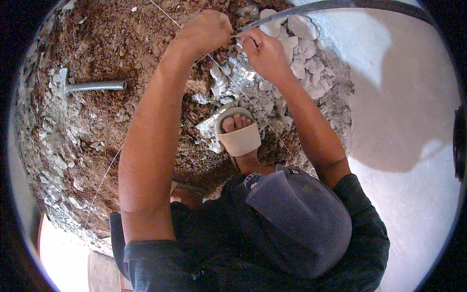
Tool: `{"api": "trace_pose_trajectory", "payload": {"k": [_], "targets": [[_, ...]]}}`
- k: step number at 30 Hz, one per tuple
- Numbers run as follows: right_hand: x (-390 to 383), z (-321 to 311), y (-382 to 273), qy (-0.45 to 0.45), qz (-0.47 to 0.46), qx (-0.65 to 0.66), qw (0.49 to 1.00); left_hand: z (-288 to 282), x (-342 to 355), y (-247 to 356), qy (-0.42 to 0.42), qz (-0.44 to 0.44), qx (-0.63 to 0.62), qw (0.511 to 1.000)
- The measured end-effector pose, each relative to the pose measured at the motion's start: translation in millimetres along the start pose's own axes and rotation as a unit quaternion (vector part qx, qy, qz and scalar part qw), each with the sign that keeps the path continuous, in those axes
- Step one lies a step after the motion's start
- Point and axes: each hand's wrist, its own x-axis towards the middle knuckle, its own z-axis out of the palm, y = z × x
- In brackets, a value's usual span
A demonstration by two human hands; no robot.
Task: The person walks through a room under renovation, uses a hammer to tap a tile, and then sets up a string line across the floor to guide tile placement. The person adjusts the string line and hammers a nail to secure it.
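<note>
My left hand (208, 32) and my right hand (265, 52) are close together over the broken ground, fingers closed. Between their fingertips shows a small pale bit, too small to name. The end of a long dark curved strip, like a hose or flat bar (340, 5), reaches the fingertips from the upper right. My fingers hide whether it is gripped. A thin white string (165, 13) runs down to my left hand; below the hand, string (243, 93) slants to the lower right.
A hammer (95, 86) with a metal-looking handle lies on the brown soil (107, 44) at left. Broken grey chunks (306, 53) are heaped beside my right hand. My sandalled foot (238, 134) stands among rubble. A smooth pale surface (389, 112) lies at right.
</note>
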Motion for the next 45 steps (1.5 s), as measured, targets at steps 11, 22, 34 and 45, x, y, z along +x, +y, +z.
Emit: {"api": "trace_pose_trajectory", "payload": {"k": [11, 22, 34, 45], "targets": [[14, -18, 5, -0.038, -0.136, -0.119, 0.983, 40, -55, 1, 0.177, 0.069, 0.105, 0.976], [44, -31, 4, -0.087, -0.305, -0.293, 0.902, 43, -61, 8, 0.125, 0.049, 0.032, 0.990], [33, -30, -1, -0.098, -0.169, -0.254, 0.947, 25, -116, -23, 0.411, 0.081, 0.106, 0.902], [0, -52, -2, 0.086, -0.119, -0.222, 0.964, 88, -193, -56, 0.288, -0.062, -0.256, 0.921]]}}
